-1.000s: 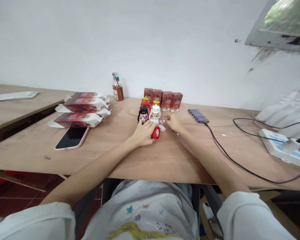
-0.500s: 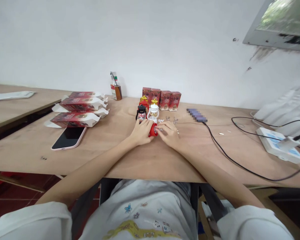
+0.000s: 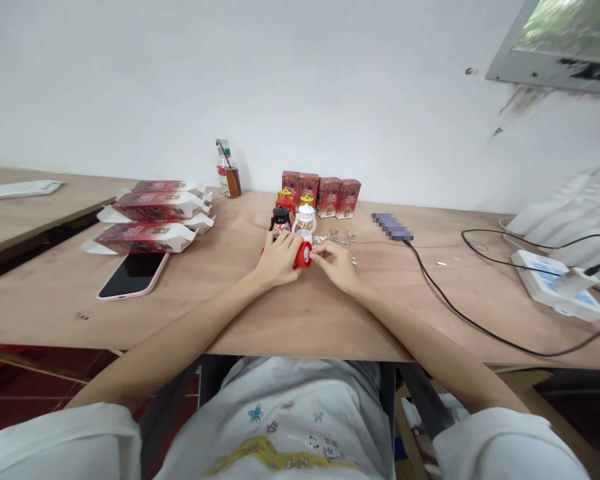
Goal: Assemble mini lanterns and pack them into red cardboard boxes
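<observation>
A small red lantern lies on its side on the table, its round base turned to the right. My left hand is wrapped over its body and hides most of it. At the base, the fingertips of my right hand are pinched together; whatever is between them is too small to make out. Just beyond my hands stand a black lantern, a white lantern and a red lantern with a gold top. Small silvery parts are scattered behind my right hand.
Red boxes stand upright near the wall. Open red cartons are at the left by a phone. A bottle stands behind. To the right are a blurred-out device, its black cable and a power strip.
The red lantern's base has turned more into view. My right fingertips have drawn slightly back from it, while my left hand still holds the body.
</observation>
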Demonstrator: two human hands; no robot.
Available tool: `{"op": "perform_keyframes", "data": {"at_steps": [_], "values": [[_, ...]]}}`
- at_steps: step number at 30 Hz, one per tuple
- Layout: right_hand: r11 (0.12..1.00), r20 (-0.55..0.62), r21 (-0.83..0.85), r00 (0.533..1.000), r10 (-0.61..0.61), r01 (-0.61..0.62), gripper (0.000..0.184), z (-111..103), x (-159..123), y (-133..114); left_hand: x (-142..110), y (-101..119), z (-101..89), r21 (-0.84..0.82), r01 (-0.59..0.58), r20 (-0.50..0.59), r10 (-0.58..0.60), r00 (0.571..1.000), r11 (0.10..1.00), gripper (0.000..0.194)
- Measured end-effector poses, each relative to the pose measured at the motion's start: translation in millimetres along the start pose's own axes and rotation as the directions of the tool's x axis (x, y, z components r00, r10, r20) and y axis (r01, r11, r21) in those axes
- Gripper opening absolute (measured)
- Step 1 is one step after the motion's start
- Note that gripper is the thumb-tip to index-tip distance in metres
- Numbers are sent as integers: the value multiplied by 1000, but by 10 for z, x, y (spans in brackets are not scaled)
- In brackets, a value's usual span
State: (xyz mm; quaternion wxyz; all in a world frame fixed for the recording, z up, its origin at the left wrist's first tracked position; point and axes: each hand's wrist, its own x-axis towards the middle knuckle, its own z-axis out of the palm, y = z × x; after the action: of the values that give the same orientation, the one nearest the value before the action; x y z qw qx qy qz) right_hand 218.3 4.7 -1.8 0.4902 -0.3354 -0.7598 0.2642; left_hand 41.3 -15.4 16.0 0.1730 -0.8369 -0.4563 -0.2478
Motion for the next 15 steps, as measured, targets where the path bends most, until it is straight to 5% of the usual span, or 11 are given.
{"op": "perform_keyframes", "data": {"at_steps": [5,15], "values": [[925,50,280,966,253,-256,26,50,14,-10,-6,-6,4,56,-33,-11,34,999,998,32],[714,154,493,858,490,-497,31,95,-2,-59,-15,60,14,168,-82,39,76,996,982,38]]}}
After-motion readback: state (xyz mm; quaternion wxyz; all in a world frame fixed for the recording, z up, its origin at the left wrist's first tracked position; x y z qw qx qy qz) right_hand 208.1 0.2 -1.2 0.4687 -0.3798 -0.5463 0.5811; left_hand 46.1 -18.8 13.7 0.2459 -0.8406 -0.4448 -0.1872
